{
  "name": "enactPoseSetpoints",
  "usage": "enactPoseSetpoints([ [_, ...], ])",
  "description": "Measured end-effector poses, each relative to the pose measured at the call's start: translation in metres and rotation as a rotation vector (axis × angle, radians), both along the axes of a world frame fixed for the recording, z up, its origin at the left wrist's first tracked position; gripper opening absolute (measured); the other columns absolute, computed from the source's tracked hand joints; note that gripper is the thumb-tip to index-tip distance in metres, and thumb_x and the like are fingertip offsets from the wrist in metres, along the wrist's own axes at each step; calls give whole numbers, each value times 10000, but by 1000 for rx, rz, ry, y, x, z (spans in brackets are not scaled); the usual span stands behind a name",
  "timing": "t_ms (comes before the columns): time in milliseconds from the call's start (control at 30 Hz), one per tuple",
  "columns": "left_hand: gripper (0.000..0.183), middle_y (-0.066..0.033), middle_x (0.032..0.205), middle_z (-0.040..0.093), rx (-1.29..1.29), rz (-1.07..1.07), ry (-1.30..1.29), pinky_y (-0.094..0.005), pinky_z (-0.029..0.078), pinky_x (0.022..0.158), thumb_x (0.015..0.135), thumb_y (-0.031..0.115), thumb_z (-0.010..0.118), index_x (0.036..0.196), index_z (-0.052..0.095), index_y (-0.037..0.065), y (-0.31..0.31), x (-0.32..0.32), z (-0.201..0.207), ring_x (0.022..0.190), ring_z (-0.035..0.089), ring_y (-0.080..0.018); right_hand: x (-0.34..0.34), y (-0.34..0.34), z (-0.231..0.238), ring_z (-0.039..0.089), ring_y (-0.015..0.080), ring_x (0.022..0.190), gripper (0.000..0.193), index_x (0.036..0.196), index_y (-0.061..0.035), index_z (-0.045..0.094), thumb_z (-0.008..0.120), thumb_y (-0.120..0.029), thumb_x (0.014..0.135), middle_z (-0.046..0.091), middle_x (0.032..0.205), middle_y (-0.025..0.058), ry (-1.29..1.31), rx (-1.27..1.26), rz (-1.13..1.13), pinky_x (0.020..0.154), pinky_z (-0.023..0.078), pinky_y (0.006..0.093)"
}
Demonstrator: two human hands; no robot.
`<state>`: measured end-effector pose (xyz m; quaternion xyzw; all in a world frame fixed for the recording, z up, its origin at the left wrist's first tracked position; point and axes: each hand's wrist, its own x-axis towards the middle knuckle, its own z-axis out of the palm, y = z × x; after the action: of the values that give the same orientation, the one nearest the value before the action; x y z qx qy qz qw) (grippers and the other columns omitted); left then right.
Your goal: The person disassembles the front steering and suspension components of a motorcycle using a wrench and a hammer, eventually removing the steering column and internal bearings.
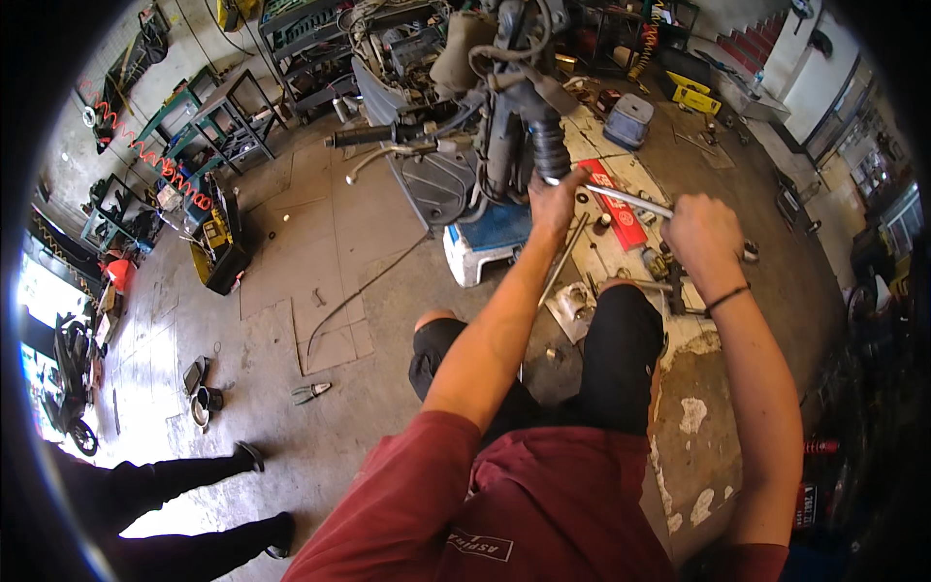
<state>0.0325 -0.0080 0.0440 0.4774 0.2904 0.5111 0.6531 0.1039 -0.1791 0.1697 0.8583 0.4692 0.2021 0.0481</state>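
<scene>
My right hand (703, 238) is closed around the outer end of a long silver wrench (635, 198). The wrench's other end reaches the bottom of a dark ribbed rubber boot (548, 144) on a partly stripped motorcycle (497, 126). Up against that end, my left hand (553, 207) is closed with its fingers wrapped around it, so the wrench's head and whatever it sits on are hidden. Just behind the wrench, a red box or packet (613, 206) lies on pale, worn flooring among loose parts and tools.
Left of my arm, a blue and white step stool (480, 247) stands under the motorcycle. Pliers (311, 392) and a hose (364, 291) lie on the floor. A yellow-black toolbox (221, 242) is farther left. Another person's legs (179, 485) extend in at lower left.
</scene>
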Motion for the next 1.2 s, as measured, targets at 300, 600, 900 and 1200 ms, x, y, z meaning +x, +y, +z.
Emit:
enactPoseSetpoints([
  [300,253,5,582,544,-78,-89,-107,-250,273,344,701,159,768,838,578,62,-9,-15,-1,350,387,-86,-15,-9,-6,683,330,729,249,737,-47,706,568,-252,770,681,792,184,86,-61,-38,661,554,422],
  [600,407,-49,806,631,-167,-144,57,-292,464,699,690,174,807,980,571,12,-11,-26,1,709,568,-146,68,20,-39,661,316,654,224,762,-83,661,628,-288,676,656,704,149,32,-16,143,602,537,430],
  [900,399,-83,919,657,-152,-67,57,-292,469,775,758,193,783,1035,589,-18,-22,-30,-9,810,601,-161,167,124,-117,623,286,585,193,699,-147,623,678,-235,537,626,636,65,245,194,730,535,506,400],
  [1200,427,-89,998,634,-100,-59,101,-295,446,820,804,226,748,1080,537,-21,-8,-18,-24,887,584,-178,171,164,-151,624,320,653,145,696,-104,600,671,-184,598,641,678,91,425,146,794,581,501,422],
])
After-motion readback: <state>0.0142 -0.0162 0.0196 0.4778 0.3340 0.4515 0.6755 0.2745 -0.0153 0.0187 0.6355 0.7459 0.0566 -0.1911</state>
